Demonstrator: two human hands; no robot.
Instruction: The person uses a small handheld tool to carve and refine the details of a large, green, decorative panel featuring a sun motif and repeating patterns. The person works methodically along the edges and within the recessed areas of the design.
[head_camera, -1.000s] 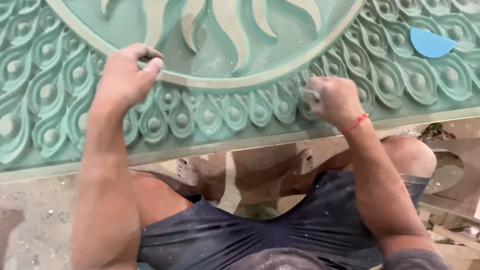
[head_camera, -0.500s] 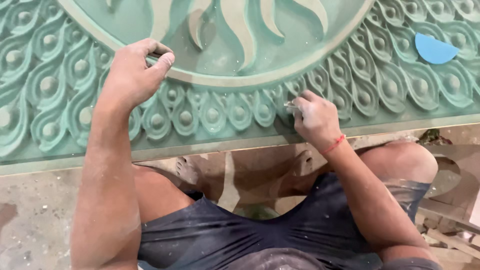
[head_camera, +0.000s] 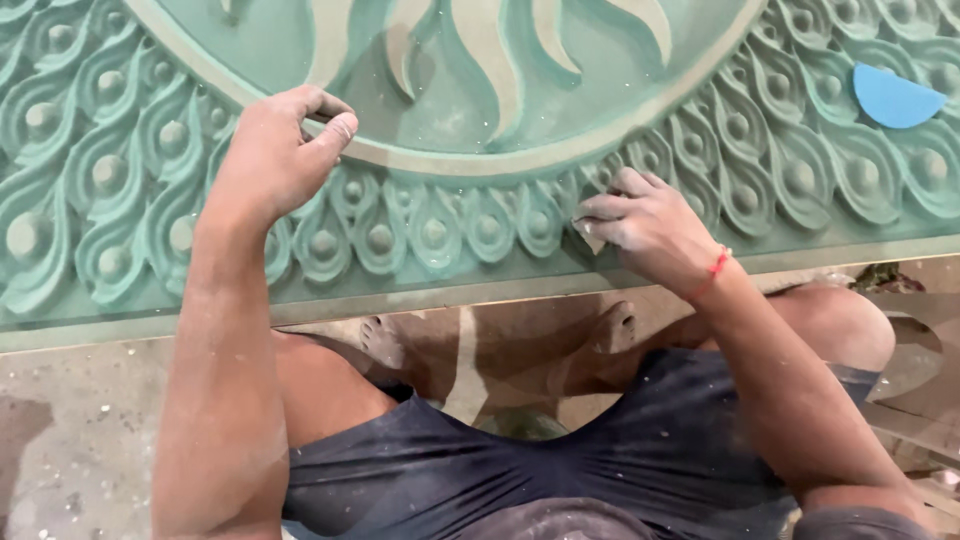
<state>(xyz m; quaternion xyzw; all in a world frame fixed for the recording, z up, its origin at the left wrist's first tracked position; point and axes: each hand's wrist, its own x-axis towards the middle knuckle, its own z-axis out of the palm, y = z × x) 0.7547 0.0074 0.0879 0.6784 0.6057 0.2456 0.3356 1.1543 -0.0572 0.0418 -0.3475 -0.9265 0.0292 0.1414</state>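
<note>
A large green carved panel (head_camera: 120, 190) with rows of feather-shaped relief and a round centre with pale flame shapes fills the upper half of the head view. My left hand (head_camera: 275, 155) rests on the raised ring around the centre, fingers curled, thumb against the forefinger. My right hand (head_camera: 640, 225) presses a small folded piece of sandpaper (head_camera: 590, 238) against a feather shape near the panel's front edge. A red thread circles that wrist.
A blue half-round piece (head_camera: 893, 97) lies on the carving at the upper right. Below the panel's pale front edge are my bare feet (head_camera: 600, 335), my knees and dark shorts. Dusty concrete floor (head_camera: 70, 430) lies at the left.
My right hand has slid left and down along the feather row with the sandpaper. My left hand has stayed on the ring; the view has shifted slightly.
</note>
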